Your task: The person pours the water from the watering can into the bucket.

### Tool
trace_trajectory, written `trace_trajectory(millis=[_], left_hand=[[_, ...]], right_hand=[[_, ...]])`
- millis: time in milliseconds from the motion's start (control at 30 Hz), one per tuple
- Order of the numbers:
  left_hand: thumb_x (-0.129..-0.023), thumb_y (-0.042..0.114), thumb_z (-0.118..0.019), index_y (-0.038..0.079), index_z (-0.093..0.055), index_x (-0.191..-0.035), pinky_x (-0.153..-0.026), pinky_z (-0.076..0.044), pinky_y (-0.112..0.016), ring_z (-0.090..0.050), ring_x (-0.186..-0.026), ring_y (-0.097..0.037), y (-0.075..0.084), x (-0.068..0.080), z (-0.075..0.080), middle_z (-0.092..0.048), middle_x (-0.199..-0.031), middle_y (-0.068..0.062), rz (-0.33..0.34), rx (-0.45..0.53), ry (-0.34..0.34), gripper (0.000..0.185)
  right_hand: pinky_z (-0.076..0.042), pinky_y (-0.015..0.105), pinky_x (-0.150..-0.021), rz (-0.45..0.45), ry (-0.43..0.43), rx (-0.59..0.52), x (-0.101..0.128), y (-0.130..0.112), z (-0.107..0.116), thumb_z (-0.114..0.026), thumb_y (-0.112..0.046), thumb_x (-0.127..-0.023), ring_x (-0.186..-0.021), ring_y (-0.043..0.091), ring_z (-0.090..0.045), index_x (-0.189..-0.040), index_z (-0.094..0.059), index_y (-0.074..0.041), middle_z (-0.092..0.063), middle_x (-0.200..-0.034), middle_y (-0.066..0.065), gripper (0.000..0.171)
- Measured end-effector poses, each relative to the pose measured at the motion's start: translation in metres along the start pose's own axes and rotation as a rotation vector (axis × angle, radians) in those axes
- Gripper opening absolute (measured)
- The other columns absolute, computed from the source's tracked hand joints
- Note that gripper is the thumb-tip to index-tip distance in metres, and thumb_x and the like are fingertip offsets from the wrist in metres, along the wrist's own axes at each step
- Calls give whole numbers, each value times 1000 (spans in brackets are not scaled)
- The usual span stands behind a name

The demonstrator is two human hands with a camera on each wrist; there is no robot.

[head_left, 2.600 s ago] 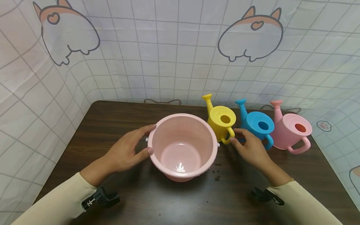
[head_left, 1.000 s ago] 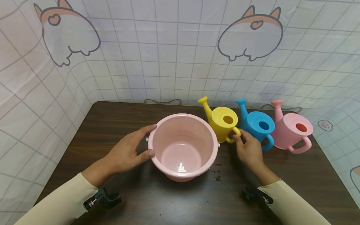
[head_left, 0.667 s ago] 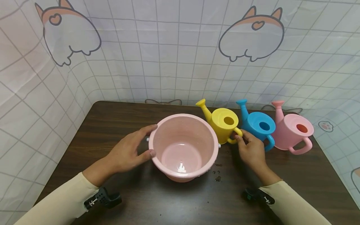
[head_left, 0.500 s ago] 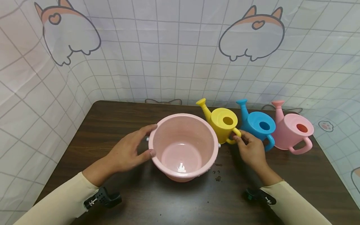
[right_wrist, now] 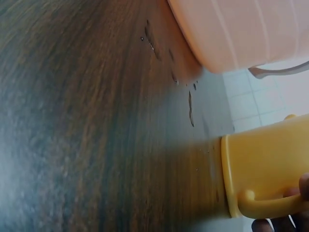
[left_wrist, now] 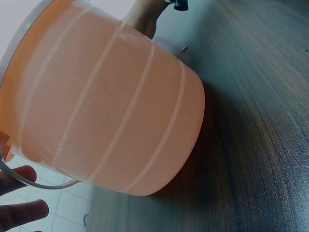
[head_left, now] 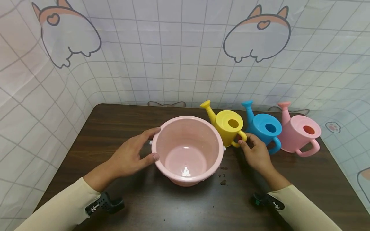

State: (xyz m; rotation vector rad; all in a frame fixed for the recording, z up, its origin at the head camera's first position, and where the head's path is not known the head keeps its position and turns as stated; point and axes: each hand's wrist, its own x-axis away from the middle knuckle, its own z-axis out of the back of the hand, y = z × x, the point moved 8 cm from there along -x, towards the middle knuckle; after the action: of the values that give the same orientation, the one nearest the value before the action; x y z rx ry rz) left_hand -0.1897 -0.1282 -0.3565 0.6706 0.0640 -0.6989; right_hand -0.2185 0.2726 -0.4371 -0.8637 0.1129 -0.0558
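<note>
A pink bucket (head_left: pixel 173 175) stands upright on the table. At its left side my left hand (head_left: pixel 127 158) touches the rim with thumb and forefinger spread apart. The left wrist view shows straight fingers (left_wrist: pixel 24 213) by the bucket's thin curved handle (left_wrist: pixel 43 185). To the bucket's right is a yellow watering can (head_left: pixel 224 132), its spout pointing back left. My right hand (head_left: pixel 258 154) pinches the can's handle; the right wrist view shows the can's base (right_wrist: pixel 231 179) at the tabletop. Some right fingertips are hidden behind the handle.
A blue watering can (head_left: pixel 260 125) stands just right of my right hand. Further right is a pink watering can (head_left: pixel 290 136). Water drops (head_left: pixel 223 182) lie on the dark wooden table (head_left: pixel 185 211). A grid-patterned cloth (head_left: pixel 173 64) hangs behind it.
Since the earliest frame the yellow watering can has turned, its spout swinging left and its handle shifting right. My right hand has closed around the handle. The left hand and bucket stay put.
</note>
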Motion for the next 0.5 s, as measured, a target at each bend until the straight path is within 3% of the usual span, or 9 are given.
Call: trace_trajectory(millis=[267,500], left_hand=[[-97,48,-65,21,-33,-159,-101,-46,-56,-54,-134,-27,-1,1,3,-50,-153,-5,3,-8,3,75],[-97,47,-66,21,-33,-159,-101,-47,-55,-55,-132,-25,0,1,2,-52,-151,-4,-8,0,5,74]], right_hand=[[-52,54,-91,2,43,10,-1,-2,0,-61,-29,-105,-116,41,-65,-140,-58,0,-67,-127,22,46],[-55,52,-87,65,117,35,4,-4,2,-62,-26,-104,-110,38,-69,-137,-62,0,-71,-119,19,42]])
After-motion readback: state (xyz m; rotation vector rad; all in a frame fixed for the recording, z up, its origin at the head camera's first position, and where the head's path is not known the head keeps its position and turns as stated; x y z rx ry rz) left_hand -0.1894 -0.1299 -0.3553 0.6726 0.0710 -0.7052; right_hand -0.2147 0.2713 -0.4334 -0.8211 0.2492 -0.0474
